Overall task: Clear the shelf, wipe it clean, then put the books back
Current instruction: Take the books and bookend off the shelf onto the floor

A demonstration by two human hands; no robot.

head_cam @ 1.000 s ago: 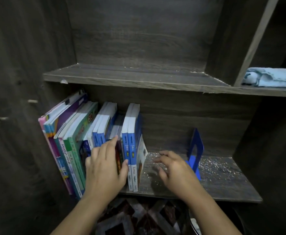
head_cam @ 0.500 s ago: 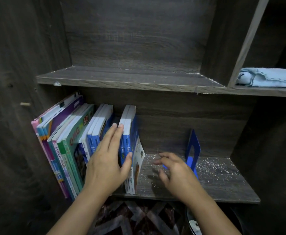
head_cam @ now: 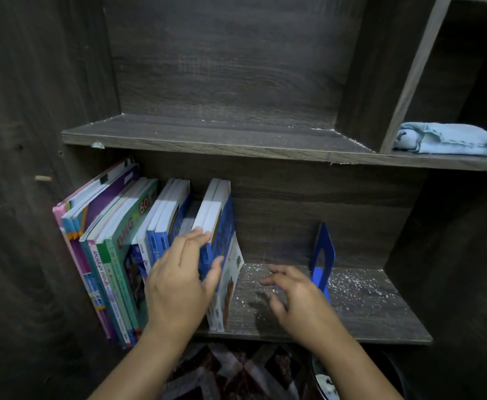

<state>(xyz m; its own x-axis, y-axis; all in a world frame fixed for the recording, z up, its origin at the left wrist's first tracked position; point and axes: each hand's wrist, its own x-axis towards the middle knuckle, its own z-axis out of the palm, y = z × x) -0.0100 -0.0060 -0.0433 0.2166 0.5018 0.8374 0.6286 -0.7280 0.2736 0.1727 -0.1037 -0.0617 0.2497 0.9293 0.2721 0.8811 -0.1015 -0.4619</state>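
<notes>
We're looking at the lower shelf point(head_cam: 352, 313), speckled with white crumbs, and the books point(head_cam: 126, 249) are packed at its nine o'clock end, leaning left. They look like stiff, light paperbacks with slick covers, so we'd pinch a few spines together. Our left hand point(head_cam: 178, 287) is half closed, thumb and fingers around the blue books point(head_cam: 220, 226). Our right hand point(head_cam: 297, 295) hovers at three o'clock, loosely spread, gripping nothing.

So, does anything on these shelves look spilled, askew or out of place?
Yes. White crumbs or flakes are scattered over the dark wooden lower shelf around the blue metal bookend. The row of colourful books leans left rather than standing upright.
</notes>
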